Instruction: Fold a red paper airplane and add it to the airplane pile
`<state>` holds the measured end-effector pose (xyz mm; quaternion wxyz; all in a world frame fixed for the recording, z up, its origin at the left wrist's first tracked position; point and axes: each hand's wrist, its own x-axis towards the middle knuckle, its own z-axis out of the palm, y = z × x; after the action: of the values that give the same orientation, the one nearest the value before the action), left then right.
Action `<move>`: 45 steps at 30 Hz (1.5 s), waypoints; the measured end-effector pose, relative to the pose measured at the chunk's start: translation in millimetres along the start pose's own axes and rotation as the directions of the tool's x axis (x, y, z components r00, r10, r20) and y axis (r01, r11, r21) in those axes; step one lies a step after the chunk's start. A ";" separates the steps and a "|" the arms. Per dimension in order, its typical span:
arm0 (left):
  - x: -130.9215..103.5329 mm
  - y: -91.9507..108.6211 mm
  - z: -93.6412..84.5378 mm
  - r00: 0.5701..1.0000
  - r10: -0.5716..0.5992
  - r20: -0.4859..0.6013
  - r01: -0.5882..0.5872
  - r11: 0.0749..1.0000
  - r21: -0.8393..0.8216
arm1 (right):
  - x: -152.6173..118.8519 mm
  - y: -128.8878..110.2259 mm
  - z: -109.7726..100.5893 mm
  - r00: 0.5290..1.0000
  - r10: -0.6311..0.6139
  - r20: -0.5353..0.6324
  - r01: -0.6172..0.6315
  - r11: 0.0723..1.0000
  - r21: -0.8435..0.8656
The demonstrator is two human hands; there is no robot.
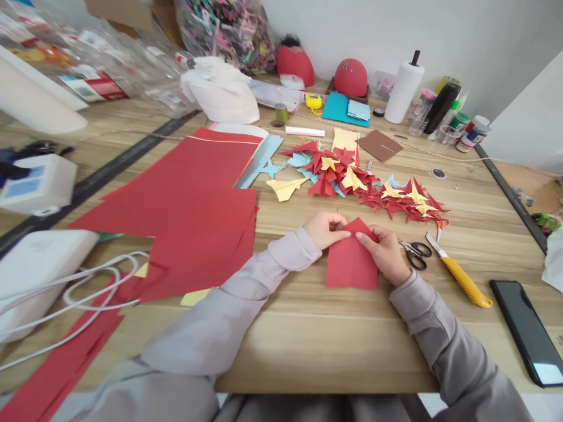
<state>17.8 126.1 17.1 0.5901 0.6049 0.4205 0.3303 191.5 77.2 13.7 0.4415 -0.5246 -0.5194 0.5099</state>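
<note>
A sheet of red paper lies on the table in front of me, its two top corners folded down into a point and a crease running down its middle. My left hand grips the upper left edge, thumb on top near the tip. On the other side, my right hand holds the upper right edge with its thumb pressed on the folded flap. Beyond the hands lies a pile of folded paper planes and stars in red, yellow and blue. Just right of my right hand are black-handled scissors.
A yellow utility knife and a black phone lie to the right. Large red sheets cover the left side, near a white cable. Bottles and jars, a white roll and a yellow tape measure stand along the back.
</note>
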 end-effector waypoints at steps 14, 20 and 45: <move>-3.2 3.1 7.6 0.998 0.059 -0.036 -0.058 0.998 0.020 | 0.7 1.2 -1.0 0.998 -0.051 0.025 0.054 0.988 -0.142; -3.6 7.9 7.2 0.997 0.039 -0.073 -0.037 0.999 0.022 | 0.0 0.6 -1.1 0.999 -0.024 0.045 0.030 0.992 -0.124; -1.9 -25.9 18.9 0.821 0.542 0.178 -0.337 0.209 0.918 | -10.4 5.5 2.9 0.909 -0.414 -0.050 0.124 0.383 -0.915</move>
<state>30.9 114.8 -10.0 -0.0159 0.8873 0.3918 0.2426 189.8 66.3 8.7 0.2384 -0.6490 -0.7225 -0.0014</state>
